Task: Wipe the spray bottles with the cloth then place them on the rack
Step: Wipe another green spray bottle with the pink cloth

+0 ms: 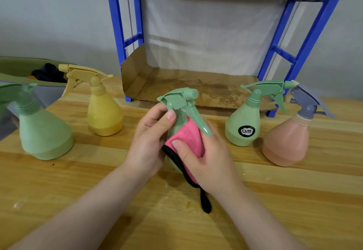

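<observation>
While wiping: the rack (125,39) is standing behind, its cardboard shelf bare.
Bottle (181,104): being held above the table (78,181).
Left hand (151,141): curling round its neck.
Right hand (208,157): pressing the pink cloth (190,137) on, fingers wrapped.
Risk: probably slipping if the neck grip is loosening.

Pink cloth (188,137) black-edged; green held bottle (181,102); yellow bottle (104,116); blue rack (117,33)
</observation>
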The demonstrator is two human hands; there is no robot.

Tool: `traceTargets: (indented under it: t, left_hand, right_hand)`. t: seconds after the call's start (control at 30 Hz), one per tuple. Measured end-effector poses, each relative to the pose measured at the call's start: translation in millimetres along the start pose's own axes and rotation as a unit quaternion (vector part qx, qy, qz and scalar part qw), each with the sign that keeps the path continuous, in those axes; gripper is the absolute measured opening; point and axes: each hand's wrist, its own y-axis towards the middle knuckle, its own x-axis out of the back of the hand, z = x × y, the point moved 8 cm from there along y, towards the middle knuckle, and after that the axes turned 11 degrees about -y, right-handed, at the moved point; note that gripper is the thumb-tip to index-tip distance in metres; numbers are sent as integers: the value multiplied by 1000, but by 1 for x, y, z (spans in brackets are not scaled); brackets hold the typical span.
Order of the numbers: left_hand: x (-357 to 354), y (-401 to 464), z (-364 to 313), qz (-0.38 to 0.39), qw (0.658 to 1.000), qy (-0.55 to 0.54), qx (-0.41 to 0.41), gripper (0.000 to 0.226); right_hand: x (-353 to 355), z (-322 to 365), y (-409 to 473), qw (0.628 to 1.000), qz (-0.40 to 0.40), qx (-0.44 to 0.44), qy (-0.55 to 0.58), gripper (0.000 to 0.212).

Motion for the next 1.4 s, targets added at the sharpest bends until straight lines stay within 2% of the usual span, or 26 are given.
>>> traceTargets:
  t: [0.17, 0.4, 0.57, 0.67, 0.8, 0.97, 1.07, 1.23, 1.4]
  left_hand:
    - [11, 4, 2, -33, 999, -23, 15, 21]
    - [20, 6, -5, -67, 997, -45, -9, 22]
    - [38, 9, -11, -157, 985, -74, -15, 30]
    - [38, 10, -17, -170, 979, -111, -22, 30]
    - [38, 10, -14, -138, 988, -66, -15, 26]
    - [9, 7, -7, 3, 1000, -10, -1, 45]
    - [-4, 4, -5, 63, 998, 17, 0, 36]
    - [-13, -1, 2, 117, 987, 106, 11, 32]
    - [-18, -2, 3, 148, 972, 184, -10, 29]
  right_hand:
    - [-5, -4, -1, 1000, 24, -7, 18, 74]
    - [-7, -5, -1, 998, 37, -3, 43, 74]
    - [-13, -11, -5, 997, 52, -22, 59, 76]
    - [-18, -13, -6, 995, 69, -28, 67, 77]
    - [-19, -16, -4, 993, 80, -36, 75, 77]
    - [-8, -13, -1, 996, 69, -9, 59, 72]
    - [-2, -4, 0, 996, 74, 24, 49, 74]
    - [1, 8, 1, 995, 84, 55, 14, 72]
    - [5, 10, 0, 999, 35, 39, 3, 52]
